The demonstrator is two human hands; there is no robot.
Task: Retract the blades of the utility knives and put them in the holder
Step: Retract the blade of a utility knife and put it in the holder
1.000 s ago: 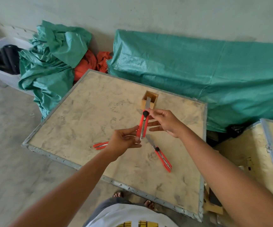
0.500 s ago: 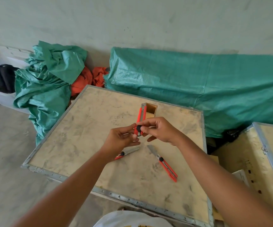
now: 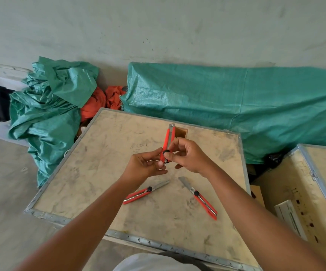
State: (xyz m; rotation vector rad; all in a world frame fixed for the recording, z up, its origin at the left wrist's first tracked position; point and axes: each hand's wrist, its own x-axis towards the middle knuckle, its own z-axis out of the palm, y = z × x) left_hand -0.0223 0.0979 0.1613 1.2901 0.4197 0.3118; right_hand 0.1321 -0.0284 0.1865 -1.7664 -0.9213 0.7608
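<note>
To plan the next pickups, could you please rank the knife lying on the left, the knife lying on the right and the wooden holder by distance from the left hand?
From the left hand:
1. Left knife, just below it.
2. Wooden holder, beyond, up-right.
3. Right knife, lower right.
The last two are nearly too close to call.

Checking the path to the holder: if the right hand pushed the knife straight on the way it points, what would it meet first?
Probably the wooden holder: the held knife in the right hand points at it, tip overlapping its edge. Depth between them is unclear.
</note>
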